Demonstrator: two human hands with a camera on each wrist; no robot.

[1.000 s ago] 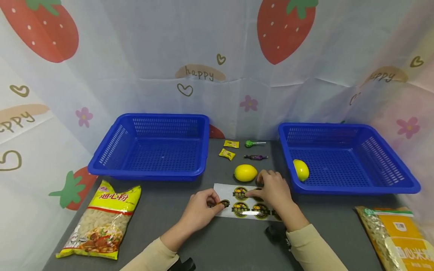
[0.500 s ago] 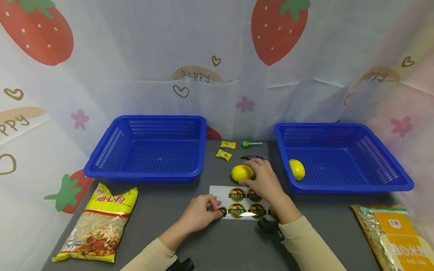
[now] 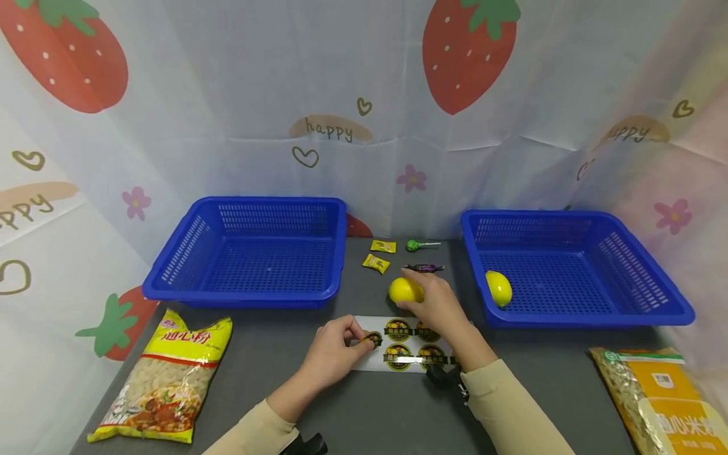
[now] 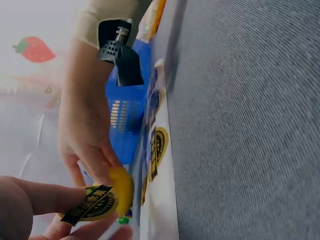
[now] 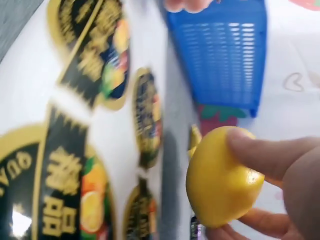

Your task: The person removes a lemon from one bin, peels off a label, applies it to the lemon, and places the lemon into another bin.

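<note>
Blue right basket (image 3: 574, 265) w/ one lemon (image 3: 498, 288); left basket (image 3: 250, 253) bare. Right hand (image 3: 435, 303) gripping desk-center lemon (image 3: 405, 290), left hand (image 3: 335, 347) pinching sticker (image 3: 372, 339).

Strawberry-print backdrop (image 3: 364, 95), grey tabletop (image 3: 364, 411)

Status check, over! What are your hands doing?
Left hand pinches a sticker peeled off the sheet. Right hand grips the lemon on the table. Nothing blocking, over.

Bright, even light from above my table — soft shadows, glare on the sticker sheet (image 3: 400, 360); my wrist views blur close up, edges bowed.
</note>
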